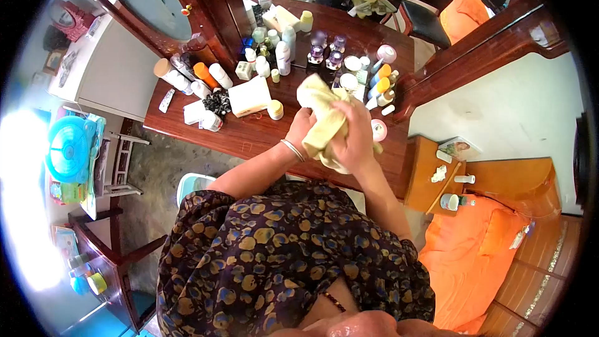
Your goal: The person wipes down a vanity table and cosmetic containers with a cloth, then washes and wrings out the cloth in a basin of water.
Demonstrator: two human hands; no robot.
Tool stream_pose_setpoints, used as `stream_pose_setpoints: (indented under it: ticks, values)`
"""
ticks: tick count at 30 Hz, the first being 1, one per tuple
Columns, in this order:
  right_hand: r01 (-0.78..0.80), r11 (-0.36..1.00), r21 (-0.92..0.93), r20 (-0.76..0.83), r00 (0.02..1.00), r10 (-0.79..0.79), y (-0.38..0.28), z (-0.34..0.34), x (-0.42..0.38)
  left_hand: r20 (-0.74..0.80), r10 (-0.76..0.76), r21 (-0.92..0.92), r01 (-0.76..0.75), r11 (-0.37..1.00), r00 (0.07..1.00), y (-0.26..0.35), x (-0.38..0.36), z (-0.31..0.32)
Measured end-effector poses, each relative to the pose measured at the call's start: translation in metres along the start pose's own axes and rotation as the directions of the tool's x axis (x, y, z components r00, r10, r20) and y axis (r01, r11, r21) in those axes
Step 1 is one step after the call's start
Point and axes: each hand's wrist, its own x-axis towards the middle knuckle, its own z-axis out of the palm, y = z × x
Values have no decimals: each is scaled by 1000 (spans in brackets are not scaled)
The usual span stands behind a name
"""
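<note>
A crumpled pale yellow cloth (323,126) is bunched between my two hands above the front of a dark red-brown dressing table (249,140). My right hand (354,134) grips it from the right, fingers curled over the folds. On its other side my left hand (301,130) is closed against the cloth, its fingertips partly hidden. A small yellow-lidded jar (275,110) and a cream-coloured box (249,96) stand left of my left hand. Just right of my right hand lies a round pink-rimmed container (379,130).
Several bottles (282,56) and purple-capped jars (335,59) crowd the table's back before a mirror (368,19) that reflects the hands and cloth. Orange-capped tubes (379,87) line the right side. A blue fan (67,150) stands at left, an orange-covered bed (468,262) at right.
</note>
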Motion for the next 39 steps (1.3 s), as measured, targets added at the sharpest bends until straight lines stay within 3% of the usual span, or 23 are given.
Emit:
stream_pose_setpoints:
  ticks: [1, 2, 4, 6, 8, 12, 13, 16, 18, 20, 22, 24, 26, 27, 28, 30, 33, 34, 35, 36, 37, 38, 39]
  values:
    - [-101, 981, 166, 14, 995, 100, 15, 5, 0, 77, -17, -65, 22, 998, 997, -12, 11, -11]
    - [-198, 940, 279, 56, 980, 190, 21, 6, 2, -39, 130, 306, -112, 945, 991, 18, -14, 24]
    - [-380, 793, 477, 170, 925, 341, 32, 6, 3, 20, 304, 636, -247, 731, 952, 17, -14, 18]
    - [-611, 542, 576, 278, 771, 573, 42, 8, -1, 88, 310, 638, -292, 712, 947, 21, -19, 22]
    - [-727, 212, 653, 415, 578, 703, 35, 9, -1, 140, 347, 621, -355, 698, 927, 25, -23, 25]
    - [-693, -60, 718, 516, 473, 715, 40, 13, -12, 171, 492, 557, -496, 667, 854, 28, -21, 28]
    - [-723, -49, 689, 513, 440, 737, 41, 17, -13, 153, 526, 553, -514, 656, 837, 27, -18, 27]
    - [-570, 426, 703, 286, 775, 564, 31, 19, -20, 72, 513, 573, -456, 681, 855, 18, 2, 14]
    - [-455, 780, 431, 122, 885, 449, 21, 17, -26, -5, 430, 608, -338, 718, 903, 22, 4, 11]
    - [-246, 967, 68, 17, 969, 246, 8, 16, -29, -82, 392, 702, -227, 675, 916, 21, 4, 11]
    - [-88, 985, -151, 72, 992, 100, -13, 8, -26, -135, 400, 795, -141, 589, 907, -2, 16, -4]
    - [-81, 986, -149, 79, 992, 94, -12, 14, -32, -114, 335, 750, -141, 647, 935, -20, 16, -16]
    - [-222, 956, 193, 11, 975, 224, 13, 29, -47, -134, 324, 790, -97, 606, 937, -17, -1, -1]
    - [-287, 939, 192, -32, 954, 298, 27, 36, -55, -3, 342, 820, -194, 538, 940, -16, -6, -2]
    - [-431, 860, 273, 36, 898, 439, 38, 40, -59, 30, 462, 851, -265, 453, 886, -28, -6, -4]
    - [-678, 621, 394, 196, 722, 663, 59, 47, -65, 99, 458, 826, -330, 458, 883, -28, -10, -1]
    - [-796, 441, 415, 294, 576, 763, 72, 47, -62, 155, 374, 806, -336, 488, 915, -26, -9, -6]
    - [-822, 389, 417, 325, 534, 781, 73, 46, -59, 80, 251, 760, -222, 611, 965, -26, -7, -12]
    - [-811, 424, 404, 307, 557, 772, 79, 49, -60, 16, 114, 697, -92, 712, 993, -23, -1, -20]
    - [-760, 592, 268, 219, 646, 731, 85, 52, -64, -34, -31, 618, 46, 785, 999, -20, 5, -28]
    - [-678, 726, 113, 146, 734, 663, 92, 54, -68, -88, -256, 358, 270, 894, 963, -6, 3, -34]
    - [-571, 819, -54, 93, 814, 573, 93, 54, -67, -32, -242, 122, 244, 962, 970, -12, 10, -50]
    - [-536, 830, -155, 141, 819, 556, 94, 51, -70, 31, -357, -36, 358, 933, 934, -16, 12, -72]
